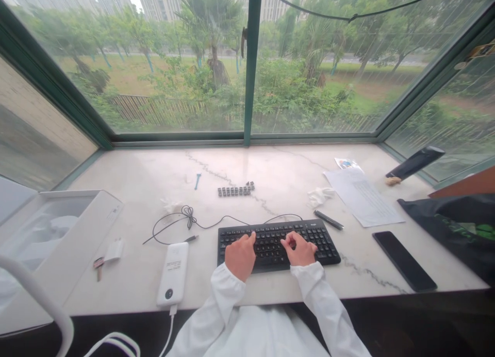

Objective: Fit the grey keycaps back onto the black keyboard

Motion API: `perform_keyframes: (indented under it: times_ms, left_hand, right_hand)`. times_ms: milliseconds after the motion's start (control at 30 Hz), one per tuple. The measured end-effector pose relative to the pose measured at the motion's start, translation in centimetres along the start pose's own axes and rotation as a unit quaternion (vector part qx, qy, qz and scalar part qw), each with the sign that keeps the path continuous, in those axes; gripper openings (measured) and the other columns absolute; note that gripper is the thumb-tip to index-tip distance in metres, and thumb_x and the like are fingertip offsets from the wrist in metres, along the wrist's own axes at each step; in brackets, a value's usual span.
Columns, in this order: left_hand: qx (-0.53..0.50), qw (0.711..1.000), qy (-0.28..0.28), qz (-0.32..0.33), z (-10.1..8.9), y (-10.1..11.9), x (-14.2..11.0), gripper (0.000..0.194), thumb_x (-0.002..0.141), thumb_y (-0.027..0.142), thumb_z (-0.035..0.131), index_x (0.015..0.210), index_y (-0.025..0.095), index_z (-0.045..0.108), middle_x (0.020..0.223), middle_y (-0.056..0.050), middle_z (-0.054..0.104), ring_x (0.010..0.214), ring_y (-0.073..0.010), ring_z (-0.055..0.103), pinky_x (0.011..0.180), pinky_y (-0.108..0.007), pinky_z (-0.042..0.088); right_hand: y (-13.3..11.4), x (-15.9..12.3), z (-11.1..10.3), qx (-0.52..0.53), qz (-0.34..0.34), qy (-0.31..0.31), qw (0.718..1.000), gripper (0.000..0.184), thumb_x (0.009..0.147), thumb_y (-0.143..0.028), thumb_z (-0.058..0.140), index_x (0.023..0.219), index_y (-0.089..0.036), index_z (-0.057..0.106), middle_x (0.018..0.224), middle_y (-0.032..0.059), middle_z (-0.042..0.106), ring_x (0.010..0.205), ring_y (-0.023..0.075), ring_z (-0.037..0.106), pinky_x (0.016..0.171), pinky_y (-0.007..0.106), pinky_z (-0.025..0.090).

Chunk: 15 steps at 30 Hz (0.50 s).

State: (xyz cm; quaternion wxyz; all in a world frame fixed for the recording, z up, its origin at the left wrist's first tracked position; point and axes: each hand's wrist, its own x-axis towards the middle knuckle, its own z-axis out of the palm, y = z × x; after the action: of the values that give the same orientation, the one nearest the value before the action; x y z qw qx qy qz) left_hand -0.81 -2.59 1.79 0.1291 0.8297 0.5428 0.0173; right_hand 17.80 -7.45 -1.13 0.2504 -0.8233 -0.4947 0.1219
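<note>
A black keyboard [325, 242] lies on the pale marble sill [278, 176] in front of me. My left hand [240, 256] rests on its left half, fingers curled down onto the keys. My right hand [299, 249] sits on the middle of the keyboard, fingers also bent onto the keys. Both arms are in white sleeves. Neither hand holds anything. A row of loose dark keycaps [235, 190] lies beyond the keyboard.
A white power bank [173, 273] and coiled black cable [185, 220] lie left; a white box [58, 238] and keys [98, 264] further left. Right: black pen [328, 220], papers [361, 194], a black phone [404, 260], a dark bag [456, 228]. Windows surround the sill.
</note>
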Motion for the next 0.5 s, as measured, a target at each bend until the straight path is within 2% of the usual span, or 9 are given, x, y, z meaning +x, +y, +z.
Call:
perform_keyframes:
  times_ms: [133, 233, 367, 500]
  left_hand:
    - [0.005, 0.999, 0.027, -0.033, -0.4, -1.2, 1.1, 0.038, 0.091, 0.025, 0.034, 0.121, 0.035, 0.054, 0.087, -0.005, 0.065, 0.07, -0.0176, 0.063, 0.057, -0.024, 0.04]
    - [0.007, 0.998, 0.044, -0.044, -1.0, -1.4, 2.9, 0.035, 0.092, 0.031, 0.033, 0.116, 0.035, 0.058, 0.086, -0.005, 0.065, 0.071, -0.0184, 0.063, 0.059, -0.025, 0.041]
    - [0.006, 0.996, 0.061, -0.057, -2.8, -1.7, 6.9, 0.036, 0.092, 0.037, 0.031, 0.109, 0.032, 0.062, 0.089, -0.006, 0.065, 0.078, -0.0194, 0.062, 0.065, -0.028, 0.043]
    - [-0.012, 0.996, 0.054, -0.07, -4.6, -2.4, 12.4, 0.035, 0.089, 0.042, 0.037, 0.108, 0.029, 0.064, 0.101, -0.007, 0.065, 0.089, -0.0226, 0.061, 0.074, -0.032, 0.044]
  right_hand:
    - [0.5, -0.5, -0.2, 0.01, 0.006, 0.009, 1.0, 0.019, 0.075, -0.036, 0.048, 0.066, -0.02, 0.052, 0.067, -0.0054, 0.061, 0.061, 0.0105, 0.053, 0.075, 0.03, 0.021]
    - [0.6, -0.5, -0.1, 0.017, 0.008, 0.013, 1.0, 0.021, 0.075, -0.038, 0.048, 0.065, -0.02, 0.052, 0.066, -0.0051, 0.061, 0.06, 0.011, 0.053, 0.076, 0.031, 0.022]
    - [0.5, -0.8, 0.1, 0.023, 0.002, 0.016, 1.0, 0.02, 0.074, -0.038, 0.048, 0.066, -0.021, 0.054, 0.067, -0.0051, 0.061, 0.06, 0.0107, 0.053, 0.076, 0.032, 0.021]
    - [0.7, -1.5, 0.1, 0.026, 0.002, 0.015, 1.0, 0.02, 0.074, -0.038, 0.047, 0.066, -0.021, 0.054, 0.065, -0.0047, 0.061, 0.059, 0.0112, 0.052, 0.075, 0.032, 0.022]
